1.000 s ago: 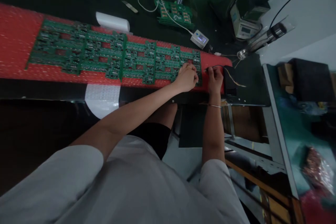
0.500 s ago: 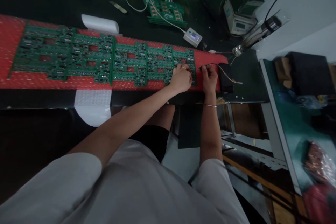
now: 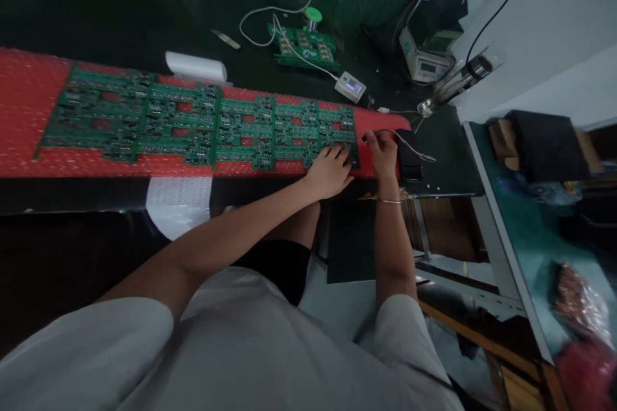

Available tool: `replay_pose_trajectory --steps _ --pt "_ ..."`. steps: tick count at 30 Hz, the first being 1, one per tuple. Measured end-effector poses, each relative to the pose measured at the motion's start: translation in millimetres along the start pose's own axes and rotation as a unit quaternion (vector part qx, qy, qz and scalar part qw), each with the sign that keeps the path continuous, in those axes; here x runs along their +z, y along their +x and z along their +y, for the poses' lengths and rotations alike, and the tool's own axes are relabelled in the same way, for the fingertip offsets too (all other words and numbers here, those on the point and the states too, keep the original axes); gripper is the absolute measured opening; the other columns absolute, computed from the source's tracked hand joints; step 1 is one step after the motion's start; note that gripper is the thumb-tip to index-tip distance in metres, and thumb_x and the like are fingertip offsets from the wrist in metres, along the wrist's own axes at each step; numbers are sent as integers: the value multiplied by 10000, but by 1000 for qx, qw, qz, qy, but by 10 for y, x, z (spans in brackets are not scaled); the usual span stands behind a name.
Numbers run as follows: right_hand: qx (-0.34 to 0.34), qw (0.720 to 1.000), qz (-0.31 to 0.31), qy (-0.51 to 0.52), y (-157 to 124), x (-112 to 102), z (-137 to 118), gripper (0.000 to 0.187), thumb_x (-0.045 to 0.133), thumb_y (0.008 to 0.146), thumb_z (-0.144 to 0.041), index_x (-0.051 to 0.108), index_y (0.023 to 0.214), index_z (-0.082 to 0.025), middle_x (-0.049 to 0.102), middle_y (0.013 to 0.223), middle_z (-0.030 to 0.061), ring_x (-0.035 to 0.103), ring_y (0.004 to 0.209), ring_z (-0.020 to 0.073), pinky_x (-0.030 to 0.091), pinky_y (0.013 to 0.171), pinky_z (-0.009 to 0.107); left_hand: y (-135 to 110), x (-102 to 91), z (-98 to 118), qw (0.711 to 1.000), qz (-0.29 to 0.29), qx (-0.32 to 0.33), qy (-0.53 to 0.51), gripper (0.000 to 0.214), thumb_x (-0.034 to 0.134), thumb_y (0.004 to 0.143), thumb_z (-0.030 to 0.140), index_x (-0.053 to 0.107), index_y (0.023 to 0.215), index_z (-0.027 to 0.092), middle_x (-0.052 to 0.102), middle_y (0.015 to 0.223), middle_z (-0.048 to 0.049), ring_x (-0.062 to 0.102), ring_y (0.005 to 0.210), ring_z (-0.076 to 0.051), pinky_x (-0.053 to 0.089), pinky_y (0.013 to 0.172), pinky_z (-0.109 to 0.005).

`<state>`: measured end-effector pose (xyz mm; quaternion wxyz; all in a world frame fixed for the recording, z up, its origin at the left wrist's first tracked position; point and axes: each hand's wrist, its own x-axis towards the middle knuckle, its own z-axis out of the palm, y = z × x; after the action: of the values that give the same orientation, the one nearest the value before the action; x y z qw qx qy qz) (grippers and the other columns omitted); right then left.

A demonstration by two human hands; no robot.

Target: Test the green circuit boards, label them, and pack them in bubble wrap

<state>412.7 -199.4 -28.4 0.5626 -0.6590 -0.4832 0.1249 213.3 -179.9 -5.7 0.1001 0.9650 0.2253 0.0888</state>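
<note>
While our left hand [image 3: 330,170] lies flat, fingers spread, on the row of green circuit boards [image 3: 202,125] over red bubble wrap [image 3: 29,83], our right hand [image 3: 382,151] just beside it pinches a thin black wire [image 3: 409,141].

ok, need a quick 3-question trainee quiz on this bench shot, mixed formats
1. True or false: the left hand rests on the right end of the row of green circuit boards.
2. What colour is the bubble wrap under the boards?
3. The right hand is nearest to: A) the white roll B) a thin wire beside a small black box C) the green spool

Key: 1 true; 2 red; 3 B
</note>
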Motion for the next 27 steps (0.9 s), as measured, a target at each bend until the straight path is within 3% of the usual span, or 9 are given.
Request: replay_pose_trajectory --steps 3,6,10,18,22,27 --pt "-8 999 -52 -11 8 38 -178 530 706 848 -718 702 807 -190 708 783 26 648 750 167 563 747 314 -130 -29 37 1000 9 -3 -5 575 539 1046 454 605 1466 67 453 1620 -217 304 1574 -400 254 1283 -548" --pt "-15 995 -102 -17 -20 132 -258 512 708 855 -712 760 923 -207 767 903 51 703 829 199 595 809 352 -495 -53 12 998 51 37 -17 685 569 1029 473 479 1569 62 372 1664 -229 217 1614 -380 185 1315 -577" --pt "-7 991 -134 -29 -58 284 -221 559 671 867 -743 764 1062 -227 792 1013 68 744 878 223 625 882 392 -1171 -136 -182 996 56 64 -19 578 540 1041 465 583 1492 106 429 1643 -189 302 1585 -372 261 1293 -586" --pt "-55 978 -186 -72 -17 404 -188 501 609 945 -686 766 1099 -236 786 1171 75 750 1040 251 623 974 412 -2210 -235 -746 984 167 -23 -61 362 528 1051 394 689 1307 195 613 1487 -138 462 1490 -361 405 1203 -590" --pt "-67 974 -198 -93 -12 392 -196 493 578 971 -669 763 1118 -236 787 1136 77 748 1048 252 625 969 405 -2527 -209 -839 977 184 -53 -95 292 594 1022 348 681 1274 230 634 1451 -126 517 1437 -374 449 1144 -608" --pt "-82 964 -215 -131 10 372 -224 484 547 984 -672 765 1092 -254 794 1127 73 750 1047 259 622 984 423 -2716 -196 -878 968 206 -86 -119 266 642 988 299 687 1249 285 651 1417 -84 544 1406 -365 462 1133 -591"
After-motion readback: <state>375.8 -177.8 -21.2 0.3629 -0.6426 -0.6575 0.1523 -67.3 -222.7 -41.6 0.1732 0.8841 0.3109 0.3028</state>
